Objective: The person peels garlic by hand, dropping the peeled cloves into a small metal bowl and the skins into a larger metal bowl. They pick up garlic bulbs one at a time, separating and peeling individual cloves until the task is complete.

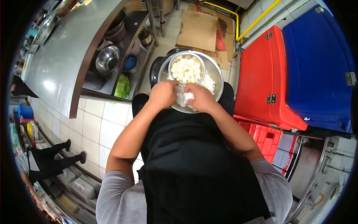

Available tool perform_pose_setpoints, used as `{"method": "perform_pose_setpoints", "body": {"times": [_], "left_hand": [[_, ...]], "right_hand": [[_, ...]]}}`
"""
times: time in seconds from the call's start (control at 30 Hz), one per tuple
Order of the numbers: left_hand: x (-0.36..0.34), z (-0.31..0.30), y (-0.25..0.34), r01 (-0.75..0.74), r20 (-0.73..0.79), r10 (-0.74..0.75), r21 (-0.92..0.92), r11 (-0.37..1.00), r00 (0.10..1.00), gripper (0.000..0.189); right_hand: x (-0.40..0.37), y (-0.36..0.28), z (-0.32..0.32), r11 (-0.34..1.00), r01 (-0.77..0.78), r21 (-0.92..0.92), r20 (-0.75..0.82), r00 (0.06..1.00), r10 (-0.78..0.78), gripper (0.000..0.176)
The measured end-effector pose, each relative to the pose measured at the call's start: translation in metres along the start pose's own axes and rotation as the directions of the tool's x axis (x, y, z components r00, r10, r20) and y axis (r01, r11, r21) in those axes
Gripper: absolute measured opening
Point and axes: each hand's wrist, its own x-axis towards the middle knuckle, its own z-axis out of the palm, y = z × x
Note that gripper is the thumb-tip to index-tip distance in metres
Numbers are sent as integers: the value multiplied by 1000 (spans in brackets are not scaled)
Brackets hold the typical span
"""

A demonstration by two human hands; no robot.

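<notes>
A large metal bowl sits between the knees, with a smaller bowl inside it. Pale yellowish pieces fill the smaller bowl. White bits lie in the large bowl to its right. Both hands are over the near side of the large bowl. My left hand has its fingers curled at the left edge of a whitish, translucent thing, perhaps a thin bag or skin. My right hand is closed on a white lump beside it. The fingertips are partly hidden.
A steel table with shelves holding a metal bowl stands at the left. Red and blue large boxes are at the right, above a red crate. Cardboard lies ahead. Another person is at the lower left.
</notes>
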Motion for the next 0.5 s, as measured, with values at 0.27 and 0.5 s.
{"method": "perform_pose_setpoints", "body": {"times": [0.27,0.5], "left_hand": [[21,1,18,416,389,-148,-865,279,909,29],[19,4,2,403,394,-165,-915,25,904,31]], "right_hand": [[14,1,-23,582,2,813,-137,973,187,38],[5,5,-45,549,-51,834,-21,992,124,44]]}}
